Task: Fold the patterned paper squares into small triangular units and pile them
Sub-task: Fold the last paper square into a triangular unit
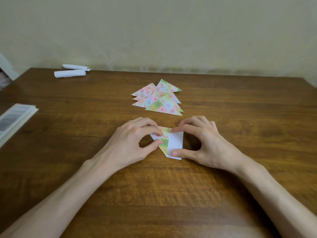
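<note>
The flat wooden desk (223,117) is dark brown with a streaky grain that turns yellower toward its near edge. Near the desk's middle, the partly folded paper square (167,141) shows a plain white underside on its right flap and a patchwork print of yellow, green and pink elsewhere. The pile of folded paper triangles (158,98) beyond it has pink, pale blue, green and yellow checks with small red motifs. At the far left corner, the two rolled paper pieces (70,73) are plain white.

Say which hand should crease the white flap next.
Right hand, probably: its thumb rests on the white flap, its forefinger at the top edge; the left hand pinches the patterned side.
</note>
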Demonstrator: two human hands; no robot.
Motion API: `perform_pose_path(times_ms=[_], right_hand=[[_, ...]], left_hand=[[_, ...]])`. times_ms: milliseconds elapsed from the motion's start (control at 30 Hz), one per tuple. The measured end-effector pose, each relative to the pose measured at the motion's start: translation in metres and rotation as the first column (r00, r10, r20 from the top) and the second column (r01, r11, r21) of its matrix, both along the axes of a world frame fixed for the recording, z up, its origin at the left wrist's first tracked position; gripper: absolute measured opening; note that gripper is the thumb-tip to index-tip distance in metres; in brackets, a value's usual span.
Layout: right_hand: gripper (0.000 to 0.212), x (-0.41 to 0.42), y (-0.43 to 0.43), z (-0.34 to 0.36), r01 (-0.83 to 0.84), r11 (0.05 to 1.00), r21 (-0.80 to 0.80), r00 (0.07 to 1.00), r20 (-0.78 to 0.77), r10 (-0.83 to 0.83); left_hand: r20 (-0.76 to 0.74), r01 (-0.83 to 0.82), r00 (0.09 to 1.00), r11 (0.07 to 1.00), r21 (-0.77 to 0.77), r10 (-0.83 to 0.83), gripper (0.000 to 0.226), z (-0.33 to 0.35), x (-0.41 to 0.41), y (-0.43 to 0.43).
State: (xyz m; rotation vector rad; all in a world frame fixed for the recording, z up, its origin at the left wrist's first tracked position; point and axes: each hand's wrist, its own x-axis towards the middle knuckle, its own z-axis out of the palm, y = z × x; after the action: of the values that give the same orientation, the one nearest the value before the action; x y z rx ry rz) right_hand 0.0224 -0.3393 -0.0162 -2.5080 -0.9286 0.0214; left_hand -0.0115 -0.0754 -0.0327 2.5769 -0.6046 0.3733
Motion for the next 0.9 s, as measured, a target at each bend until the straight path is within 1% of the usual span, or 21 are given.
perform_pose_path(times_ms=[67,167,233,367,467,567,633,767,900], right_hand=[[0.062,0.002,-0.004,0.005,-0.040,0.999,0.020,0.998,-0.048,0.041],[0.059,0.002,-0.008,0.006,-0.068,0.998,0.008,0.996,-0.058,0.069],[0.056,0.001,-0.006,0.004,-0.050,0.999,0.007,0.998,-0.049,0.051],[0.041,-0.001,-0.001,-0.001,0.008,0.999,0.048,1.000,-0.019,-0.007],[0.035,-0.002,0.001,-0.004,0.023,0.997,0.070,0.999,-0.026,-0.022],[0.030,-0.001,0.002,-0.005,0.026,0.994,0.110,0.999,-0.034,-0.023],[0.026,-0.001,0.003,-0.005,0.032,0.988,0.151,0.998,-0.053,-0.024],[0.028,0.000,0.003,-0.005,0.056,0.971,0.233,0.997,-0.065,-0.041],[0.031,0.000,0.004,-0.004,0.057,0.959,0.279,0.997,-0.070,-0.038]], left_hand=[[-0.017,-0.019,1.000,0.999,-0.029,0.018,0.022,-0.001,0.000,-0.001],[-0.053,-0.024,0.998,0.996,-0.082,0.020,0.019,-0.001,0.000,-0.002],[-0.072,-0.006,0.997,0.995,-0.104,-0.002,0.018,0.000,0.000,-0.002],[-0.096,0.032,0.994,0.991,-0.129,-0.044,0.015,0.001,-0.001,-0.003],[-0.139,0.083,0.985,0.986,-0.148,-0.104,0.022,0.004,-0.002,-0.001],[-0.178,0.163,0.967,0.979,-0.126,-0.183,0.043,0.006,-0.004,0.000],[-0.193,0.156,0.965,0.979,-0.131,-0.180,0.051,0.006,-0.004,0.000],[-0.170,0.136,0.972,0.980,-0.145,-0.160,0.048,0.005,-0.004,0.000],[-0.141,0.125,0.979,0.980,-0.154,-0.147,0.043,0.003,-0.004,0.001]])
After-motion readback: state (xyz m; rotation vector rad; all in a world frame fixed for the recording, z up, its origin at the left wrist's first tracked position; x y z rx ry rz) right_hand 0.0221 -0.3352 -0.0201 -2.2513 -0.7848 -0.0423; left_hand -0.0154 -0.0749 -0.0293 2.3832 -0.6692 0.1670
